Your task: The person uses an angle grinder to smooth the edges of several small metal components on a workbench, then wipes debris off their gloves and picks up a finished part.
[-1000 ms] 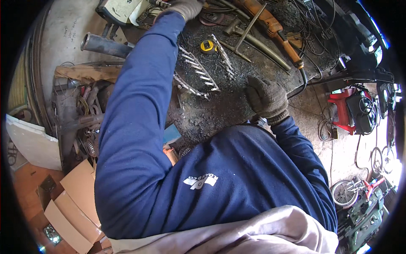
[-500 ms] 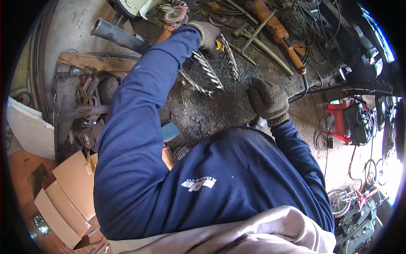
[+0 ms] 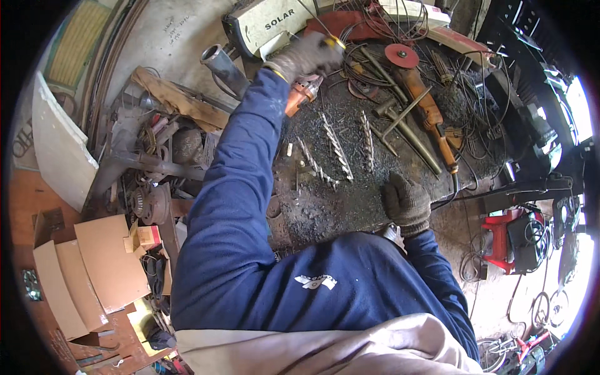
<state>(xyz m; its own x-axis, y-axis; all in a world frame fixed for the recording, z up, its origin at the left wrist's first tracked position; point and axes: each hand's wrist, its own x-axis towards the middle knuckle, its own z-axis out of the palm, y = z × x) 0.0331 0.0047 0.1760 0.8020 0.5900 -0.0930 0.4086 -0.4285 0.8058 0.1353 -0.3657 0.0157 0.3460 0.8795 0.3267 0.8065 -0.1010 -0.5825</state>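
Left hand (image 3: 306, 55) reached farther; orange grinder (image 3: 301, 94) just beneath, perhaps touching.

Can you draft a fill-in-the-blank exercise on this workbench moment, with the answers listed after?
1. Both hands wear ____ gloves.
2. The left hand reaches over an ____ power tool at the far end of the workbench.
3. The right hand rests flat on the bench, to the ____ of the twisted metal pieces.
4. A red disc tops the long orange ____.

Missing words: grey; orange; right; grinder
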